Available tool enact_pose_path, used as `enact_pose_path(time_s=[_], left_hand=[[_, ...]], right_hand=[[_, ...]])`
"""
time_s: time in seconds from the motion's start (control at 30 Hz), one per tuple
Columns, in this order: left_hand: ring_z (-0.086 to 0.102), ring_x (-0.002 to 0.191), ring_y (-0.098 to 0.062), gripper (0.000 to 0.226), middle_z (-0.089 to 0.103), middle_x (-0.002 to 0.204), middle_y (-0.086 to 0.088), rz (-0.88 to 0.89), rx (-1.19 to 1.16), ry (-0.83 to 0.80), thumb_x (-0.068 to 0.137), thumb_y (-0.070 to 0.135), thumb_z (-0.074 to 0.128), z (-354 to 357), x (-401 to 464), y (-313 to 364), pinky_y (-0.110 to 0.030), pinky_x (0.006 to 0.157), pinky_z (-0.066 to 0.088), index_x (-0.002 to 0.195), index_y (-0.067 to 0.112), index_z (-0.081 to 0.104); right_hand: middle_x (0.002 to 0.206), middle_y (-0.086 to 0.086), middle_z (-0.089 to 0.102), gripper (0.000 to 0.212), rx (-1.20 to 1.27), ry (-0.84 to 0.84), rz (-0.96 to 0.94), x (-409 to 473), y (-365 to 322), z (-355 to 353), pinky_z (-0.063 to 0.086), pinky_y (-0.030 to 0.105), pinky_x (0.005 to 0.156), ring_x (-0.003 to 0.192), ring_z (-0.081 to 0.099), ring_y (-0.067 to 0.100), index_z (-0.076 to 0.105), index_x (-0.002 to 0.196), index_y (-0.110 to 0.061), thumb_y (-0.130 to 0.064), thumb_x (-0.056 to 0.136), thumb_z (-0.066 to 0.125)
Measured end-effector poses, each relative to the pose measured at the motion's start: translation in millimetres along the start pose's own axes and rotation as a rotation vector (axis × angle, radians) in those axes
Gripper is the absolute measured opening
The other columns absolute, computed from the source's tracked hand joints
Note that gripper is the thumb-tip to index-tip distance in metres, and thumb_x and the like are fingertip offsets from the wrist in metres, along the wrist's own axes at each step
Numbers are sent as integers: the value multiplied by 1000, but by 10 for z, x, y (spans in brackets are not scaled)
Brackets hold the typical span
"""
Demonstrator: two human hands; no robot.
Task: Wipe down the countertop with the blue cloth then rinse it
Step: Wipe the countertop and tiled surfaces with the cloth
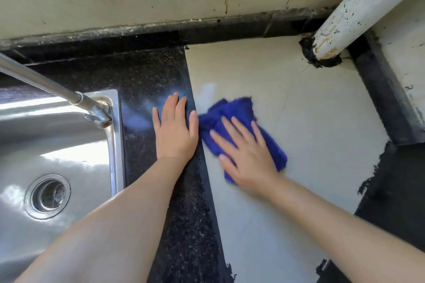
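The blue cloth [232, 110] lies bunched on the pale countertop [310, 122], right of a dark speckled granite strip [147, 80]. My right hand [246, 154] presses flat on the cloth with fingers spread, and the cloth looks blurred. My left hand [176, 131] rests flat on the granite strip, fingers together, holding nothing, its thumb close to the cloth's left edge.
A steel sink [57, 145] with a drain strainer [48, 195] sits at left, and a metal tap spout [69, 96] reaches over it. A white pipe [351, 11] rises from the back right corner. Tiled wall runs behind. Dark patches edge the pale surface at right.
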State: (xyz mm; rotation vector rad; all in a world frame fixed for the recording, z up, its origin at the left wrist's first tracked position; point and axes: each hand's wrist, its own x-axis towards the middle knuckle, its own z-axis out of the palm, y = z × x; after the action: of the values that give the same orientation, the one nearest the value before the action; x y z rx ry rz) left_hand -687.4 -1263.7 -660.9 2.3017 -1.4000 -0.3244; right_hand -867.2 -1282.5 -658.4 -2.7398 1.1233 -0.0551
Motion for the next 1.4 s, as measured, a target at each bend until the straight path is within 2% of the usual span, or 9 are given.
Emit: enact_pose_path(time_s=[0.1, 0.23, 0.47, 0.63, 0.73, 0.97, 1.2, 1.3, 1.4], left_hand=[[22, 141, -17, 67, 32, 150, -7, 7, 10, -2, 87, 47, 14, -4, -12, 8, -41, 116, -1, 135, 11, 44], [18, 142, -17, 68, 28, 151, -7, 13, 45, -17, 86, 50, 15, -22, 0, 44, -41, 116, -2, 136, 12, 42], [15, 142, -17, 63, 27, 152, -6, 23, 58, -20, 88, 48, 22, -9, -9, 46, -42, 117, -2, 136, 11, 40], [15, 142, -17, 54, 26, 152, -6, 19, 33, -23, 92, 40, 29, -14, -11, 35, -43, 117, -1, 135, 10, 41], [14, 143, -18, 47, 25, 153, -7, 30, 44, -20, 95, 32, 38, -4, -7, 38, -44, 117, -2, 136, 10, 40], [13, 143, -19, 48, 23, 153, -8, 64, 100, -5, 92, 27, 40, 47, -18, 11, -46, 116, -2, 136, 9, 37], [24, 140, -25, 52, 31, 149, -11, 310, 95, -20, 87, 23, 42, -65, -194, 63, -52, 113, -2, 136, 7, 39], [39, 131, -30, 49, 43, 142, -12, 524, 132, -63, 84, 25, 37, -83, -562, 94, -56, 111, 3, 127, 7, 49], [44, 128, -29, 46, 48, 138, -12, 649, 121, -162, 82, 24, 35, -33, -1111, 124, -60, 108, 11, 122, 8, 53]], right_hand=[[152, -1, 29, 49, 6, -124, -212, -1195, -227, -6, 9, 46, 115, 139, 29, 22, 40, 137, -36, -41, 89, 42], [151, -4, 31, 47, -13, -159, -359, -498, 580, -162, 11, 42, 113, 139, 27, 18, 39, 138, -37, -42, 91, 37], [158, -1, 10, 49, 91, 34, 495, 1068, 1274, -288, -2, 44, 116, 145, 5, 19, 20, 147, -34, -39, 99, 26], [151, 3, 33, 49, 85, -10, -29, -924, -133, 31, 10, 48, 114, 139, 27, 22, 43, 137, -32, -39, 89, 41], [150, -4, 32, 46, 87, -156, -310, -1129, 292, -100, 9, 44, 115, 140, 26, 17, 42, 136, -34, -38, 90, 43], [159, 0, 5, 50, 98, 24, 736, 132, 1616, -380, -2, 50, 116, 146, 1, 20, 17, 148, -34, -37, 99, 26], [152, -1, 31, 51, 85, -19, 85, -1835, -918, 197, 13, 52, 111, 140, 26, 21, 39, 139, -34, -40, 88, 41], [153, -8, 25, 52, 58, -138, -71, -2242, -501, 104, 11, 45, 112, 140, 21, 15, 30, 142, -37, -41, 90, 39], [156, -6, 13, 55, -24, -69, 340, -2262, 493, -18, 2, 41, 114, 144, 14, 17, 11, 146, -36, -44, 93, 23]])
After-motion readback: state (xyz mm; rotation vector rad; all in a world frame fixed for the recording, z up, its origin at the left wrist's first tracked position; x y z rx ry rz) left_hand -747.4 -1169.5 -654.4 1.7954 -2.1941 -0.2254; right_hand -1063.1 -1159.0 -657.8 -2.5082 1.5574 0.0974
